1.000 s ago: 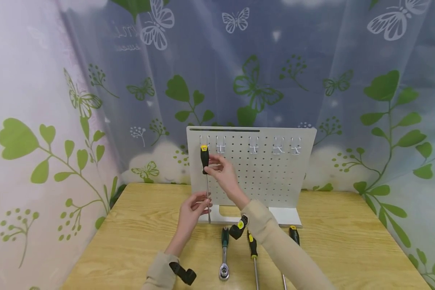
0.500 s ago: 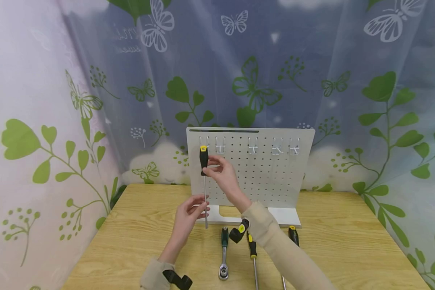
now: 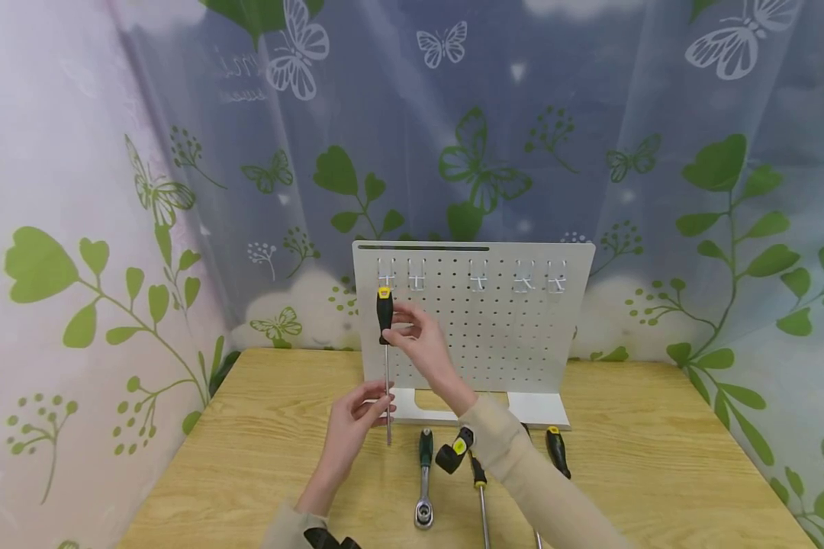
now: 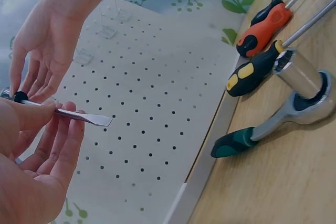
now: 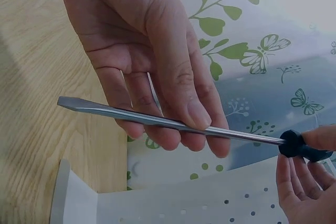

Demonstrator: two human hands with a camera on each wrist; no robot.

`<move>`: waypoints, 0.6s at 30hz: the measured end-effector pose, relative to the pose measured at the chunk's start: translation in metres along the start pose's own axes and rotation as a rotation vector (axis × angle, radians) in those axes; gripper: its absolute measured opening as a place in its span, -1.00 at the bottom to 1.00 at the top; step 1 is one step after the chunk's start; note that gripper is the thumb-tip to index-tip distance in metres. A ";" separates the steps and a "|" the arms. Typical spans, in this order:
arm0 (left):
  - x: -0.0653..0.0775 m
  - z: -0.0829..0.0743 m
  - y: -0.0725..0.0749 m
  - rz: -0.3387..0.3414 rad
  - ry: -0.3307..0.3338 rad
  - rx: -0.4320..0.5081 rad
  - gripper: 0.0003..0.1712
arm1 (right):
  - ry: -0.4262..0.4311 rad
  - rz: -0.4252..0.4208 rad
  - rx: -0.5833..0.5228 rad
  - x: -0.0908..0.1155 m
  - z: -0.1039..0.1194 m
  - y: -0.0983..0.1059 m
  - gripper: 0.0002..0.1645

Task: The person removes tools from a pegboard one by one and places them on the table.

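Observation:
A flat-blade screwdriver with a black handle and yellow end stands upright, tip down, in front of the white pegboard. My right hand pinches the handle near its lower end. Lower down, my left hand pinches the steel shaft between thumb and fingers, as the right wrist view shows with the shaft under the thumb. The flat tip sticks out past the left fingers. Just below the left end of the pegboard's row of clear hooks is the handle's yellow end.
On the wooden table lie a ratchet wrench with a green handle, a black-and-yellow screwdriver, another black-handled one and an orange-handled screwdriver. The pegboard's white foot reaches forward. A patterned curtain hangs behind.
Both hands have lowered the screwdriver and brought it slightly left, so its yellow end now sits below the leftmost hook. The tools on the table have stayed put.

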State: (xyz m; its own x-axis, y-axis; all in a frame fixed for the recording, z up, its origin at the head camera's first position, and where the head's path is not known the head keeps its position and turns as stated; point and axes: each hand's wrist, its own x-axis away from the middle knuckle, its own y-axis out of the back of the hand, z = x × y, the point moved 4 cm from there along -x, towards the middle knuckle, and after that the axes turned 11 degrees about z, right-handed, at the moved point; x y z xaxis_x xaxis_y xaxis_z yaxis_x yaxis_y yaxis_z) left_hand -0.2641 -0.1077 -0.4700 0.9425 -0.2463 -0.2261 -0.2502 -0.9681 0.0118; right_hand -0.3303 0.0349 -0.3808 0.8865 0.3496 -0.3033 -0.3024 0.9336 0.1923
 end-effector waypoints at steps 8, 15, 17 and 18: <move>0.012 0.010 -0.001 -0.015 0.039 0.017 -0.66 | -0.042 0.016 0.004 0.009 -0.012 -0.005 -0.35; 0.021 0.020 -0.003 -0.026 0.083 0.043 -0.67 | -0.067 0.023 0.001 0.014 -0.024 -0.010 -0.33; 0.024 0.023 -0.003 -0.030 0.091 0.049 -0.68 | -0.091 0.024 -0.005 0.017 -0.027 -0.011 -0.32; 0.025 0.024 -0.003 -0.034 0.097 0.052 -0.69 | -0.099 0.026 -0.007 0.018 -0.027 -0.012 -0.31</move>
State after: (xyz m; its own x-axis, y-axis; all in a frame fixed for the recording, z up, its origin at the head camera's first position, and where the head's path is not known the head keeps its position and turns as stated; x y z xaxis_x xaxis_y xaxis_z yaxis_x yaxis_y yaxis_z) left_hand -0.2448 -0.1097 -0.4994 0.9669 -0.2194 -0.1299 -0.2269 -0.9729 -0.0455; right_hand -0.3204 0.0323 -0.4141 0.9086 0.3643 -0.2044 -0.3278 0.9251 0.1919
